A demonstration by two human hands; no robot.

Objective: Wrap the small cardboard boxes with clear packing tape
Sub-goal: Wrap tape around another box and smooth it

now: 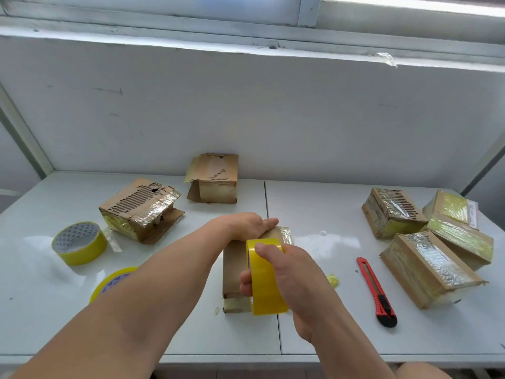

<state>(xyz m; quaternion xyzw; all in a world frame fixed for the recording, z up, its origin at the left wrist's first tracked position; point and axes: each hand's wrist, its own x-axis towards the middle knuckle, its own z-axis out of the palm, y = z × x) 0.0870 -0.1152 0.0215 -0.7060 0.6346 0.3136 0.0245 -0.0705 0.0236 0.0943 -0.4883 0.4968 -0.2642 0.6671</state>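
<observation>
A small cardboard box (234,269) lies lengthwise in the middle of the white table. My left hand (246,225) presses flat on its far end. A yellow-tinted tape roll (266,283) stands on edge over the box's right side, gripped from above by my right hand (284,272). The box's far end shows shiny tape (285,234). Much of the box is hidden by the roll and my hands.
Two torn, partly taped boxes sit at the left (139,209) and back centre (214,177). Several taped boxes (429,266) are grouped at the right. A red utility knife (376,291) lies right of my hand. Two more tape rolls sit at the left, one (79,243) in the open, one (114,280) partly under my forearm.
</observation>
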